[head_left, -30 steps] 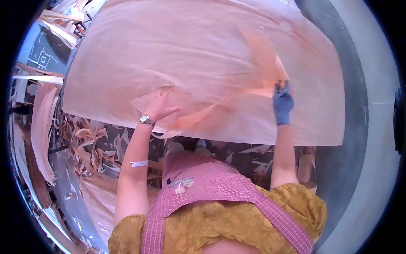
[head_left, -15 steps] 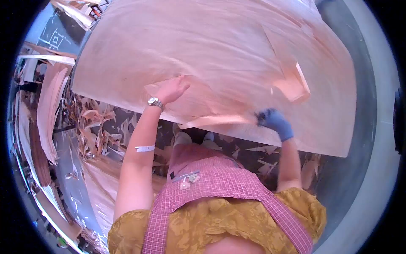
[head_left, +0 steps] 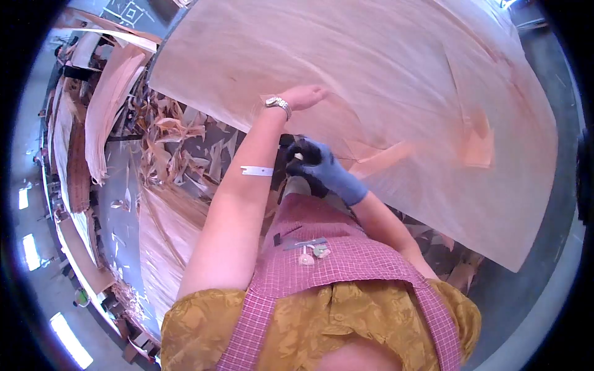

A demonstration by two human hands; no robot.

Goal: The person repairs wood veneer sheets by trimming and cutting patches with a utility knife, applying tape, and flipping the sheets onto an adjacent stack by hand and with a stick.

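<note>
A large, thin wood veneer sheet (head_left: 383, 68) spreads out in front of me, lying on what looks like a stack. My left hand (head_left: 306, 97), bare with a metal watch at its wrist, rests on the sheet near its front edge, fingers stretched out. My right hand (head_left: 322, 167), in a blue and black glove, is closed beside that edge, close to my left forearm. A small whitish bit shows between its fingers; what it holds is not clear. To its right, a torn veneer strip (head_left: 380, 159) lies along the edge. A brighter veneer patch (head_left: 479, 145) sits farther right.
Torn veneer scraps (head_left: 167, 133) litter the floor to the left. Beyond them hangs a bundle of veneer strips (head_left: 114, 102). Another veneer sheet (head_left: 164, 247) lies low on the left. Grey floor (head_left: 544, 241) runs along the right side.
My gloved right hand has moved left along the sheet's front edge, toward my left forearm. The view has turned, and my left hand still rests on the sheet.
</note>
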